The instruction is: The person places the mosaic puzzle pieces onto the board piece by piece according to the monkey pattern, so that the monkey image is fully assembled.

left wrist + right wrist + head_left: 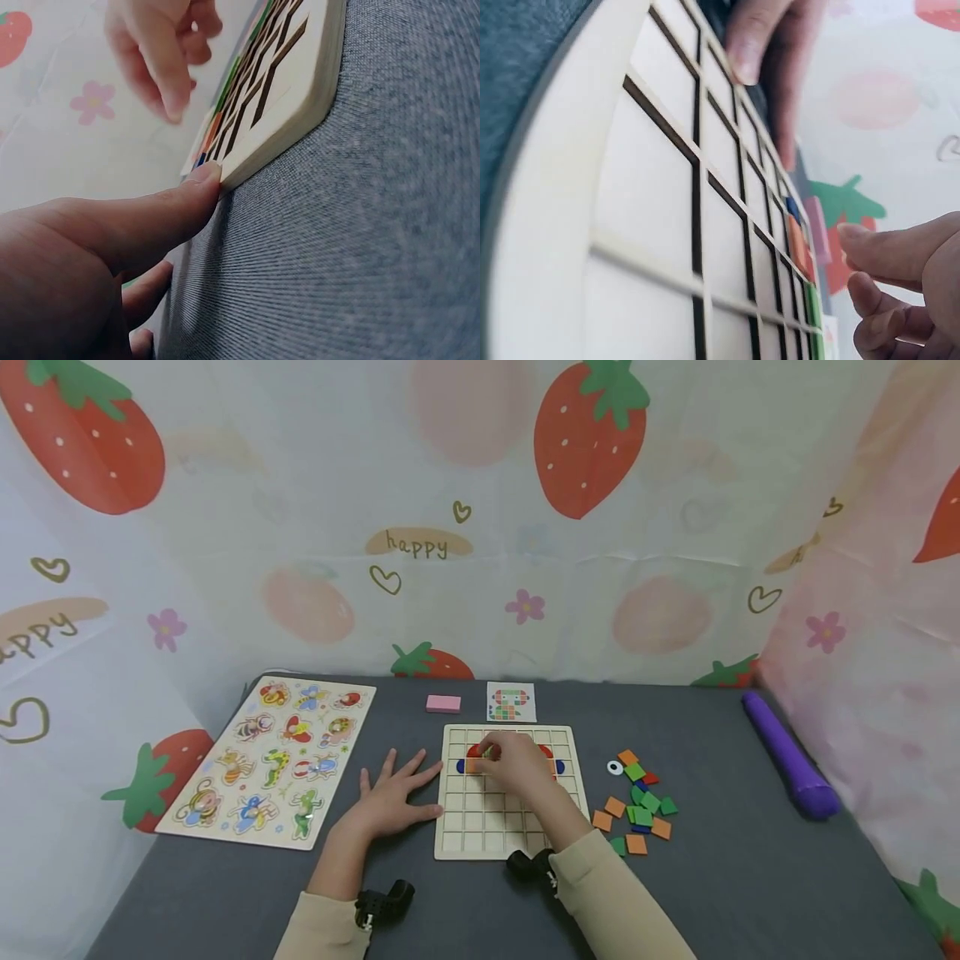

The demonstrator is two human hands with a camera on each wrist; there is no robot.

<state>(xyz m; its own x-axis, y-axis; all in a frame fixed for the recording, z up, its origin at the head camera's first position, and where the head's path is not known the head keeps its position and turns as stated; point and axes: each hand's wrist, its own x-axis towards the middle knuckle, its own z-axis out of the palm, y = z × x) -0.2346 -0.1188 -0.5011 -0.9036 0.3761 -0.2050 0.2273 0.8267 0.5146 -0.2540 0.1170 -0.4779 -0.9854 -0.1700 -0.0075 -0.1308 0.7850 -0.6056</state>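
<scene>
A pale wooden grid board [491, 835] lies on the grey table, with several coloured pieces in its upper rows. My left hand [393, 802] rests spread at its left side; in the left wrist view the thumb [199, 184] touches the board's edge near a corner. Over the upper part of the board hangs my right hand [517, 768], fingers bent and pointing down. A red quarter-round piece [473, 751] and an orange square [471, 766] lie beside its fingertips. In the right wrist view the right hand [911, 285] shows bent fingers; whether they hold a piece is unclear.
Loose orange, green, red and blue pieces [636, 843] lie right of the board, with a white eye disc [615, 767]. Behind it are a pattern card [512, 702] and pink block [443, 703]. An insect puzzle [247, 777] lies left, a purple tube [787, 756] far right.
</scene>
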